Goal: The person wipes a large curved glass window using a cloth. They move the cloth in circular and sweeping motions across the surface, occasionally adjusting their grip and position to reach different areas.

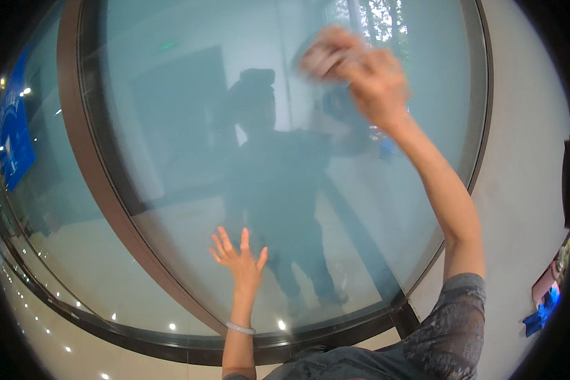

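Before me stands a large frosted glass panel [185,142] that mirrors a dark outline of a person. High on its right side, my right hand [380,80] grips a pale, crumpled cloth [325,59] against or close to the glass. Motion blurs both the hand and the cloth, so the fingers are hard to make out. Lower down, left of centre, my left hand [240,261] has its fingers spread and holds nothing. It is at the glass, though I cannot tell whether the palm touches. A pale bangle [241,328] circles the left wrist.
A brown upright frame [83,142] borders the glass on the left, with a blue sign [16,137] beyond it. Along the bottom runs a dark rail [323,337] above the tiled floor [137,365]. To the right are a pale wall [517,142] and a blue item [544,311].
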Demonstrator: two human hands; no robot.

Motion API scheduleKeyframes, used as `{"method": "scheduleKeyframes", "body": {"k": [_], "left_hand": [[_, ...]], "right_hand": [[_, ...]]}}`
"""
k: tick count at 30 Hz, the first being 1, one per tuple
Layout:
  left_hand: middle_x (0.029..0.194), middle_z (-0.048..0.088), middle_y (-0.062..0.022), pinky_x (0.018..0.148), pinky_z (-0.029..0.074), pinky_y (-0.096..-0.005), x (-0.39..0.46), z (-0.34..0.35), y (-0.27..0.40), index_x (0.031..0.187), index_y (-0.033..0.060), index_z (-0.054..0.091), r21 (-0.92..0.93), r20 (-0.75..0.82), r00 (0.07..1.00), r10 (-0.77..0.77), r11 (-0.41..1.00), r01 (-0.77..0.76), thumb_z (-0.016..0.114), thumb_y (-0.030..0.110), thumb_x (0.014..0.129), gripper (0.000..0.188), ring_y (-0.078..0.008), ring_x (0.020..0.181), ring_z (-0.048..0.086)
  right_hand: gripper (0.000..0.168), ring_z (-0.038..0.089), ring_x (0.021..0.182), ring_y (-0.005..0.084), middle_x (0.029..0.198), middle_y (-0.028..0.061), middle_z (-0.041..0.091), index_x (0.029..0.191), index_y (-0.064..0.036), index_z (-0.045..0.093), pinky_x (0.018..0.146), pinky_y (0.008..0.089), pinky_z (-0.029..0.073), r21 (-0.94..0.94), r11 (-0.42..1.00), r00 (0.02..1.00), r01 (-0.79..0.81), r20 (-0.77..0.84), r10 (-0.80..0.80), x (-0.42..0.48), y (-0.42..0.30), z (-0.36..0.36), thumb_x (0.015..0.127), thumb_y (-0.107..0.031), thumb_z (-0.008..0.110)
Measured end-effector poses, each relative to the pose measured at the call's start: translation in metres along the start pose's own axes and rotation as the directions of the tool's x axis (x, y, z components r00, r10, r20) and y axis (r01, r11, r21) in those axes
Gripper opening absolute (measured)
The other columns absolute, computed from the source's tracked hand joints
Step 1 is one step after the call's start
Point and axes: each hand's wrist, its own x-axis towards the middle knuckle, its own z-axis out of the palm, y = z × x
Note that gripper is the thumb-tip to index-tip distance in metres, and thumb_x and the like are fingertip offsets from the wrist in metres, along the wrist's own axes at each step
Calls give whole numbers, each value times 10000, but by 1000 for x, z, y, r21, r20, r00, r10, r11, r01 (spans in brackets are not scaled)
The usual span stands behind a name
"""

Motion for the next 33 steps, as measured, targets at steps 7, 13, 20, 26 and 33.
{"method": "scheduleKeyframes", "body": {"k": [7, 13, 20, 26, 33], "left_hand": [[1560, 163, -231, 1084, 45, -684, 9, 17, 58, 1428, 234, 419, -86, -13, 1000, 5, 996, -6, 641, 376, 876, 612, -478, 1425, 122], [1528, 312, -171, 1101, 100, -621, 22, 52, 138, 1324, 288, 553, 5, 23, 944, 328, 945, -328, 656, 317, 855, 481, -391, 1400, 271], [1509, 356, -149, 1102, 93, -587, 24, 91, 204, 1294, 277, 589, -62, -66, 950, 304, 949, -308, 659, 229, 834, 468, -361, 1394, 287], [1477, 414, -133, 1106, 118, -550, 36, 115, 255, 1262, 273, 611, -60, -95, 919, 382, 919, -389, 674, 176, 806, 470, -335, 1374, 328], [1450, 456, -80, 1101, 157, -542, 36, 146, 274, 1254, 332, 600, 127, -129, 896, 425, 903, -410, 658, 315, 808, 450, -287, 1352, 379]], "right_hand": [[460, 575, 1020, 330, 1262, 95, 575, 1144, -200, 671, 865, 427, 488, -365, 704, 784, -609, -145, 603, -26, 102, -49, 715, -45, 612], [423, 540, 801, 278, 1243, 4, 597, 937, -242, 701, 701, 386, 483, -62, 992, 994, 109, 28, -108, -50, 58, -38, 605, 10, 631], [516, 558, 987, 340, 1269, 53, 556, 1168, -239, 628, 799, 464, 499, -492, 608, 764, -623, -218, 607, -98, 223, -88, 687, -57, 659], [506, 551, 956, 296, 1278, 48, 551, 1101, -255, 649, 815, 427, 480, -333, 903, 956, -270, 19, 293, -113, 222, -91, 643, -42, 669], [424, 554, 962, 304, 1281, -2, 559, 1041, -241, 663, 795, 468, 481, -270, 909, 948, -317, -97, 302, -152, 320, -125, 674, -34, 628]]}}
